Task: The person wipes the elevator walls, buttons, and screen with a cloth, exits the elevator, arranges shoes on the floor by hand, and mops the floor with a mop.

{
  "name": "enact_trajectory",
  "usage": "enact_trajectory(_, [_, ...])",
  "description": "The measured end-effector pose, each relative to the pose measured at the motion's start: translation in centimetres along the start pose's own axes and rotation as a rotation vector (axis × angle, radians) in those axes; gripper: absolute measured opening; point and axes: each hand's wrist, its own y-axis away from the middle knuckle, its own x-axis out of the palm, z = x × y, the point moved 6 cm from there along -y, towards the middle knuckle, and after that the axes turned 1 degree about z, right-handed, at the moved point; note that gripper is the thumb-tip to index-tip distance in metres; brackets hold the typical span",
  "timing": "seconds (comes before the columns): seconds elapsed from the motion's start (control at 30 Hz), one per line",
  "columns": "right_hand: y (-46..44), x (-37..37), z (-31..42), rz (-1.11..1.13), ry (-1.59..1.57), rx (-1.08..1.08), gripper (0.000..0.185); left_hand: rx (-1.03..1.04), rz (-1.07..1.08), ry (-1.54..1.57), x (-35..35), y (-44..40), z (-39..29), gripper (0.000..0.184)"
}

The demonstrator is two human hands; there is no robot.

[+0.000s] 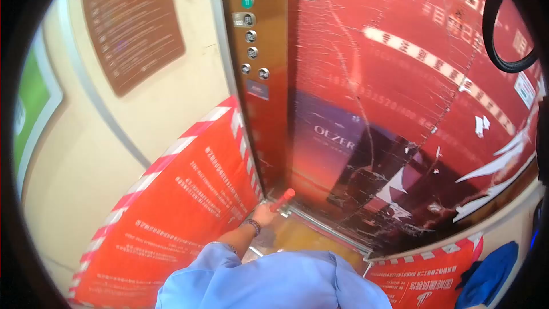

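Note:
My left hand (262, 216) is closed around a red rod (283, 199) near its rounded upper end, low in front of me by the corner of the elevator doors. The rest of the rod is hidden below the hand. A dark beaded bracelet (253, 226) circles the left wrist, and the light blue sleeve (209, 266) covers the upper arm. Of my right hand nothing shows.
Damaged red poster-covered doors (366, 74) stand ahead, beside a button panel (249, 28) with one green-lit button. Red sheeting (177, 212) covers the lower left wall. A blue cloth (492, 272) lies at lower right. A black loop (489, 28) shows upper right.

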Motion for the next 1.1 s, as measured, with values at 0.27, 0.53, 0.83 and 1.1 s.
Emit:
enact_trajectory(0.27, [6.3,11.4,10.6,0.29,-0.913,0.392,0.022,-0.163,-0.44,0.187,-12.0,9.7,5.0,0.026])
enact_trajectory(0.53, [24.4,21.1,33.6,1.313,-1.38,0.829,0.02,-0.367,-1.121,0.458,-17.7,24.4,18.7,0.008])
enact_trajectory(0.83, [10.2,2.0,67.4,1.151,-1.831,-0.314,0.033,-0.347,-1.133,0.553,-21.4,25.0,22.1,0.009])
enact_trajectory(1.1, [-15.1,-23.7,78.0,-0.706,-1.174,-1.011,0.026,-0.268,-1.056,0.568,-22.1,24.8,20.9,0.01])
